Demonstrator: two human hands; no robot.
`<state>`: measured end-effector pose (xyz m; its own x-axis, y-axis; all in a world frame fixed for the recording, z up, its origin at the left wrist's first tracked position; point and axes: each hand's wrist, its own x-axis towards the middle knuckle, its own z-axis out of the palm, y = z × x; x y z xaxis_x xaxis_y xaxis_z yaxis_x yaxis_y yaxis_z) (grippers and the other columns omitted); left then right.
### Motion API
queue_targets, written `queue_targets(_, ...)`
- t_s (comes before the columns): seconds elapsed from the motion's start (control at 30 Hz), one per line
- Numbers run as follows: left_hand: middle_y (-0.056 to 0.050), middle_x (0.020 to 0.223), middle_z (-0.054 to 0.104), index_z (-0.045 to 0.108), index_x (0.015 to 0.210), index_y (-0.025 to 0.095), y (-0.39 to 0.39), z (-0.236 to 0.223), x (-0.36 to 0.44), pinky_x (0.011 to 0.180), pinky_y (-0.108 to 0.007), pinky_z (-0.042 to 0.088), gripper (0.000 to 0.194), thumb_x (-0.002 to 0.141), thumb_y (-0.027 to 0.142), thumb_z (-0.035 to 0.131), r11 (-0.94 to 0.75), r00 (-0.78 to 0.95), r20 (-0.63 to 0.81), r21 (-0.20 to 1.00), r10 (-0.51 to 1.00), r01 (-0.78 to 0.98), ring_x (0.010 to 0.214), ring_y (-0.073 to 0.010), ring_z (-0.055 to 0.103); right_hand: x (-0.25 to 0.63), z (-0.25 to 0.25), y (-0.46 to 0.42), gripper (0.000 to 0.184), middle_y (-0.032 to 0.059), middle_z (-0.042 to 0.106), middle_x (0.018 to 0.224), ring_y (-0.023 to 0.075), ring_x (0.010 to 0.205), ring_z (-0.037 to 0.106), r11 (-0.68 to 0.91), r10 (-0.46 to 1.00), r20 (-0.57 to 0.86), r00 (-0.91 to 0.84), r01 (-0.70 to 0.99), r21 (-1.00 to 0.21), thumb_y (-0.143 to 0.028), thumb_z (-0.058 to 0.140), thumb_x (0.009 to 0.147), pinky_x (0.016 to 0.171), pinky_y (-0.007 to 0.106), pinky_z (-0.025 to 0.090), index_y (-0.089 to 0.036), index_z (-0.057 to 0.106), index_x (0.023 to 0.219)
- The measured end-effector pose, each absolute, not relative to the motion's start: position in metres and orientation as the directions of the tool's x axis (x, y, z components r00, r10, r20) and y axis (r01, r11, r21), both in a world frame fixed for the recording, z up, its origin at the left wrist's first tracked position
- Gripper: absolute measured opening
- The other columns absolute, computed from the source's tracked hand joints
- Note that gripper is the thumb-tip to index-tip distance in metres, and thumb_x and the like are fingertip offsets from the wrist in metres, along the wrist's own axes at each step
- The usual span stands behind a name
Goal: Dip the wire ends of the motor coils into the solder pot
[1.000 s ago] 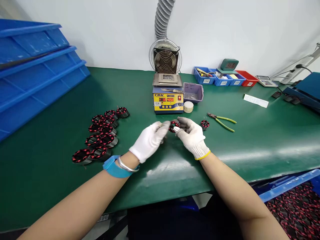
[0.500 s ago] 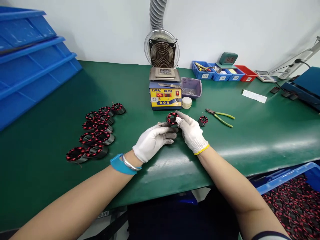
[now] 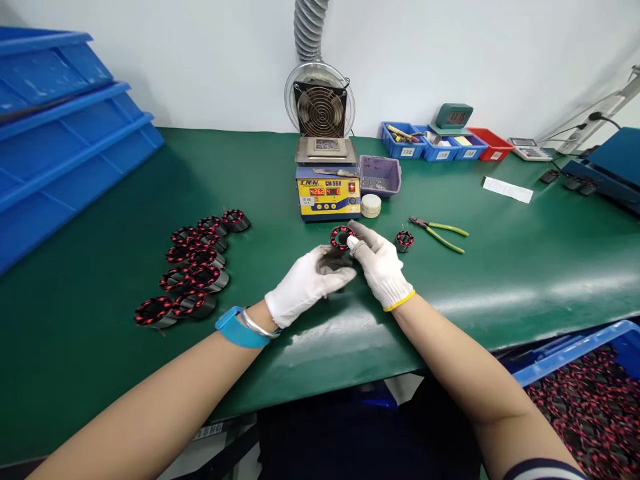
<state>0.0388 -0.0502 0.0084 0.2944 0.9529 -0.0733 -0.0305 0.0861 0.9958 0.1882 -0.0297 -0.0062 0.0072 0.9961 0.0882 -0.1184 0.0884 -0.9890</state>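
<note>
A motor stator (image 3: pixel 336 245), a dark ring with red windings, is held up in front of the soldering pot by my right hand (image 3: pixel 380 263). The thumb of that white-gloved hand presses on the ring's near side. Just below and left of the stator is my left hand (image 3: pixel 311 280), gloved too. Its thumb stands apart from the curled, slightly blurred fingers, with nothing visible between them. Whether its fingertips touch the stator is hard to see. Another stator (image 3: pixel 404 241) rests on the table right of my right hand, beside green-handled cutters (image 3: pixel 443 233).
Several stators (image 3: pixel 193 273) stand in rows on the green table's left. Behind my hands is the soldering pot (image 3: pixel 329 193) with a fan (image 3: pixel 321 110), a purple bin (image 3: pixel 381 177) and a round white container (image 3: pixel 371 206). A blue crate (image 3: pixel 570 357) full of stators sits lower right.
My left fingers have curled and drawn back slightly from under the stator. The stator stays in my right hand, tilted a little differently. The view has shifted slightly.
</note>
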Motion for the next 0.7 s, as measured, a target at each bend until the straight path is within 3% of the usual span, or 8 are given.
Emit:
queue_targets(0.13,-0.003,0.061,0.063,0.059,0.077,0.013,-0.056,0.010,0.051,0.040,-0.021,0.037,0.029,0.074,0.042,0.065,0.107,0.227,-0.113,0.994,0.967,0.039,0.046,-0.0101,0.052,0.183,-0.011,-0.029,0.053,0.0077,0.065,0.117,0.0223,0.111,0.060,0.184,0.983,0.186,-0.001,-0.125,-0.975,-0.041,0.066,0.074,0.096,0.037,0.051,-0.018,0.058,0.121)
queue_targets(0.23,-0.001,0.051,0.059,0.057,0.069,0.014,-0.058,0.019,0.040,0.037,-0.020,0.035,0.027,0.075,0.039,0.064,0.127,0.147,-0.129,0.992,0.981,0.026,0.039,-0.0093,0.048,0.181,-0.014,-0.029,0.058,0.0072,0.062,0.123,0.0235,0.116,0.057,0.210,0.978,0.209,0.023,-0.089,-0.974,-0.039,0.069,0.071,0.098,0.037,0.050,-0.019,0.056,0.123)
queue_targets(0.4,0.005,0.047,0.047,0.048,0.062,0.018,-0.046,0.027,0.012,0.036,-0.019,0.028,0.019,0.069,0.029,0.062,-0.019,-0.062,-0.001,0.947,0.998,-0.319,0.036,-0.0062,0.038,0.182,-0.012,-0.030,0.062,0.0085,0.063,0.121,0.0245,0.111,0.060,0.210,0.977,0.202,0.065,-0.140,-0.968,-0.034,0.072,0.066,0.088,0.035,0.056,-0.017,0.055,0.123)
queue_targets(0.5,0.006,0.053,0.048,0.047,0.069,0.020,-0.035,0.015,0.014,0.037,-0.019,0.027,0.017,0.070,0.033,0.058,-0.026,-0.179,-0.045,0.927,0.983,-0.373,0.038,-0.0067,0.039,0.183,-0.010,-0.032,0.065,0.0090,0.062,0.121,0.0247,0.110,0.060,0.227,0.973,0.218,0.076,-0.148,-0.963,-0.035,0.072,0.065,0.084,0.034,0.058,-0.017,0.053,0.125)
queue_targets(0.6,0.002,0.058,0.055,0.050,0.074,0.020,-0.029,-0.004,0.024,0.039,-0.021,0.031,0.026,0.077,0.045,0.050,0.049,-0.118,-0.085,0.959,0.989,-0.281,0.044,-0.0100,0.049,0.186,-0.010,-0.032,0.067,0.0091,0.062,0.122,0.0245,0.111,0.060,0.262,0.963,0.252,0.090,-0.124,-0.957,-0.037,0.071,0.066,0.089,0.035,0.056,-0.018,0.052,0.128)
queue_targets(0.7,-0.002,0.059,0.060,0.055,0.077,0.017,-0.027,-0.017,0.033,0.043,-0.024,0.036,0.040,0.083,0.054,0.042,0.038,0.009,-0.036,0.972,0.999,-0.233,0.046,-0.0123,0.052,0.187,-0.012,-0.030,0.066,0.0092,0.061,0.123,0.0237,0.108,0.062,0.292,0.953,0.282,0.109,-0.083,-0.953,-0.036,0.070,0.069,0.091,0.037,0.055,-0.019,0.050,0.130)
